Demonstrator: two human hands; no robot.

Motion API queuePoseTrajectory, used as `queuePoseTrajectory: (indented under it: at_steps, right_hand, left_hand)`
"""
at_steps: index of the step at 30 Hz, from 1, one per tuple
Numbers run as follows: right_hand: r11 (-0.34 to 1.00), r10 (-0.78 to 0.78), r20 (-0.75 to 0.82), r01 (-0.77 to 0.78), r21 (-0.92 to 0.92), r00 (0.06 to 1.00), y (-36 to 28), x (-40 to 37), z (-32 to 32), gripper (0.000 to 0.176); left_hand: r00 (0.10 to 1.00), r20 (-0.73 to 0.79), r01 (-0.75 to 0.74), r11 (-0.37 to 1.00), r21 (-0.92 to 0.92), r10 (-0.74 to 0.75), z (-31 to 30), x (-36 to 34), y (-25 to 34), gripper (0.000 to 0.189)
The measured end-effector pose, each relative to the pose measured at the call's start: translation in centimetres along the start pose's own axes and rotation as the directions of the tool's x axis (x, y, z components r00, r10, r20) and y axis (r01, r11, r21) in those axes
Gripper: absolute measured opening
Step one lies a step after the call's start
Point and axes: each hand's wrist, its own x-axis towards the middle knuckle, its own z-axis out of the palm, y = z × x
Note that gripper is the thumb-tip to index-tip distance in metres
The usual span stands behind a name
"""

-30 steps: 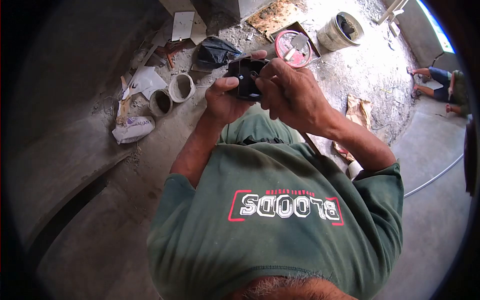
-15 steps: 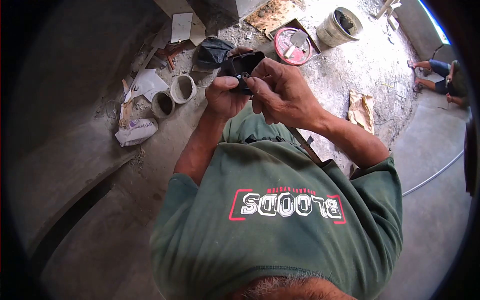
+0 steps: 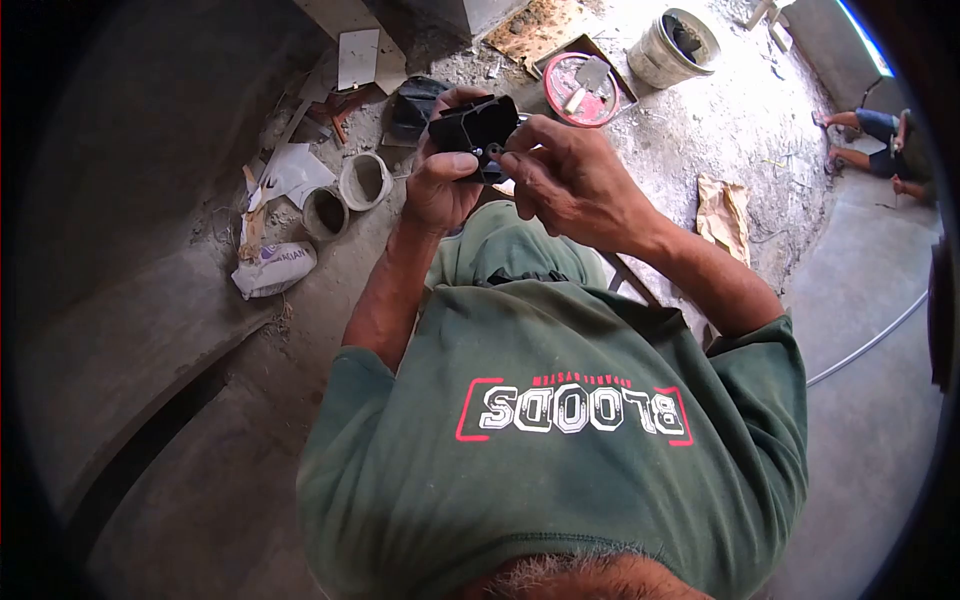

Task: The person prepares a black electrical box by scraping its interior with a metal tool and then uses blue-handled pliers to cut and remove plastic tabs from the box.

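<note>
My left hand (image 3: 445,182) grips a small black open-sided box (image 3: 478,128) in front of my body, its thumb pressed on the near edge. Two small round fittings, like screw heads, show on that edge beside the thumb. At the box's right side is my right hand (image 3: 575,185), its thumb and fingers pinched together by one of the fittings. Whatever lies between those fingertips is hidden or too small to make out.
A red-rimmed lid with a trowel (image 3: 577,97) on it and a dirty bucket (image 3: 672,50) stand ahead. Two small pails (image 3: 365,180), a sack (image 3: 273,268) and scraps lie left. Crumpled brown paper (image 3: 722,220) lies right. Another person's legs (image 3: 870,145) show at far right.
The black box has shifted slightly left and turned, so more of its dark inside shows. My right hand stays pinched by its edge, a little lower on it.
</note>
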Motion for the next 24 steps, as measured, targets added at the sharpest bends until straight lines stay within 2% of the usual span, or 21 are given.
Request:
queuePoseTrajectory:
  at_steps: [3, 5, 8, 12, 14, 21, 23, 24]
  right_hand:
    - [0.996, -0.022, 0.059, 0.027, -0.088, 0.998, 0.6, 0.4, -0.4, 0.014]
    - [0.972, -0.084, 0.076, 0.099, -0.214, 0.994, 0.9, 0.7, -0.9, 0.016]
    - [0.954, -0.157, 0.082, 0.173, -0.244, 0.984, 0.7, 0.7, -1.3, 0.017]
    - [0.944, -0.132, 0.115, 0.160, -0.289, 0.985, 0.4, 0.9, -1.6, 0.017]
    - [0.914, -0.178, 0.143, 0.218, -0.342, 0.973, 0.5, 1.0, -1.8, 0.016]
    - [0.909, -0.187, 0.146, 0.227, -0.350, 0.972, 0.7, 1.2, -1.9, 0.016]
    - [0.881, -0.171, 0.197, 0.239, -0.408, 0.965, 0.8, 1.3, -1.9, 0.015]
    - [0.881, -0.170, 0.196, 0.238, -0.408, 0.966, 0.8, 1.3, -1.9, 0.015]
  left_hand:
    - [1.000, 0.011, 0.008, 0.998, 0.068, -0.008, 0.0, 0.3, 0.2, 0.070]
    - [1.000, 0.003, -0.016, 0.984, 0.175, 0.015, -0.3, 0.6, 0.3, 0.072]
    - [1.000, -0.026, -0.006, 0.964, 0.266, 0.014, -0.1, 0.6, 0.6, 0.074]
    - [0.999, -0.036, -0.007, 0.944, 0.331, 0.020, 0.2, 0.7, 0.9, 0.074]
    - [0.999, -0.038, 0.001, 0.927, 0.375, 0.014, 0.3, 0.8, 0.9, 0.074]
    - [0.999, -0.034, 0.002, 0.903, 0.430, 0.014, 0.3, 0.8, 1.1, 0.074]
    - [0.997, 0.066, -0.008, 0.838, 0.546, -0.034, 0.0, 0.7, 1.2, 0.075]
    - [0.997, 0.067, -0.007, 0.838, 0.545, -0.035, 0.1, 0.7, 1.2, 0.075]
